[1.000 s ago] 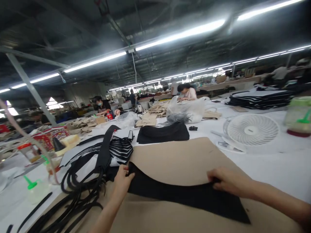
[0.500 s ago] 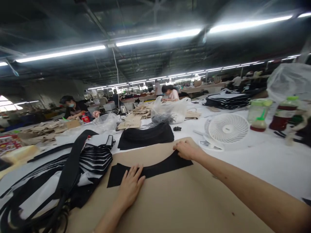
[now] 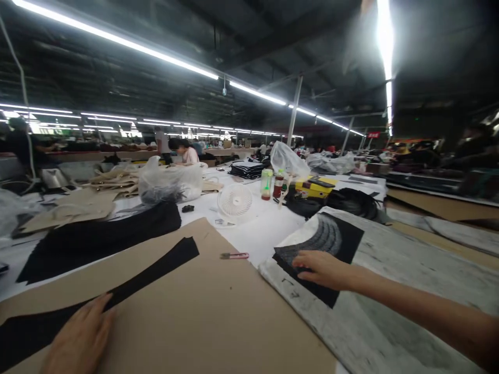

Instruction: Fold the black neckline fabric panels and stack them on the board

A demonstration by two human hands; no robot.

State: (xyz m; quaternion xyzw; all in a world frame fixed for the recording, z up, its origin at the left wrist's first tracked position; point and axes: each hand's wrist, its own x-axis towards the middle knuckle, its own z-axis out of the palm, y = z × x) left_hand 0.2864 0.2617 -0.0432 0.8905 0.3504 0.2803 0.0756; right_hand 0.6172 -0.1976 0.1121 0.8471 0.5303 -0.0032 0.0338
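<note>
My left hand [image 3: 80, 340] lies flat, fingers out, on a long curved black fabric strip [image 3: 156, 270] that rests on a brown cardboard sheet [image 3: 218, 317]. My right hand [image 3: 322, 269] reaches out to the right and rests on a stack of black curved fabric pieces [image 3: 327, 239] lying on a stained white board [image 3: 390, 291]. Its fingers are bent over the near edge of the stack; whether they grip a piece I cannot make out.
A pink utility knife [image 3: 234, 255] lies just past the cardboard edge. Behind it stand a small white fan [image 3: 235, 201], bottles [image 3: 272, 184], a yellow box [image 3: 312, 187] and plastic bags [image 3: 167, 182]. A black cloth pile [image 3: 101, 236] lies at left. People work at far tables.
The view swung to the right. My right hand left the far end of the black strip and moved right onto the stack of black pieces. My left hand stayed on the strip.
</note>
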